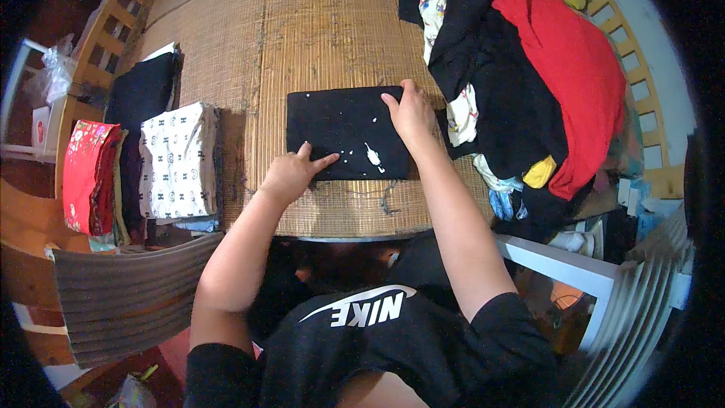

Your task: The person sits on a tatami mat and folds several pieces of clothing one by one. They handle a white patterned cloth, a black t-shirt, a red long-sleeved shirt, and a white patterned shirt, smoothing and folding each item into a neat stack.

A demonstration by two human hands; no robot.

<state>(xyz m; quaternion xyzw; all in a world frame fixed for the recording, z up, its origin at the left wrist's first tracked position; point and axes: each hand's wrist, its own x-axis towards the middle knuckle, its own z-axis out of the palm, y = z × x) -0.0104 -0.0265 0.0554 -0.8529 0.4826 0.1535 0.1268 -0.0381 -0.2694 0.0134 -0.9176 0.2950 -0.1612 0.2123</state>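
Observation:
A black cloth garment [340, 124], folded into a flat rectangle and marked with white spots, lies on the woven straw mat [226, 28] before me. My left hand [291, 174] rests at its near left corner, thumb and forefinger spread apart on the cloth. At the far right corner sits my right hand [412, 116], its thumb on top and its other fingers over the edge. Whether those fingers grip the fabric or only press on it is hard to see.
Unfolded clothes pile up on the right, with a red garment [572, 62] over black ones. On the left stand folded stacks: a white patterned cloth [177, 161], a red floral cloth [88, 175] and black fabric [141, 85]. Wooden slatted rails [640, 73] border both sides.

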